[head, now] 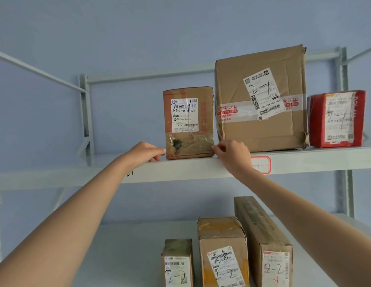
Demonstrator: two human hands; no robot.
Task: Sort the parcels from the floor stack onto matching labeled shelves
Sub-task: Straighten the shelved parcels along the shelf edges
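Note:
A small brown parcel (188, 123) marked "2-1" stands upright on the upper shelf (180, 168). My left hand (145, 152) sits at its lower left corner, fingertips touching the box and the shelf edge. My right hand (232, 154) is at its lower right corner, fingers loosely curled with the tips against the box. Neither hand wraps around the parcel. To the right stand a large brown box (261, 100) and a red parcel (336, 119), both marked "2-1".
A red-bordered shelf label (261, 165) sticks to the upper shelf's front edge, partly behind my right wrist. The lower shelf (128, 255) carries three brown parcels marked "2-2" (177, 264) (222, 253) (263, 241). Grey uprights (87, 119) frame the rack against a blue wall.

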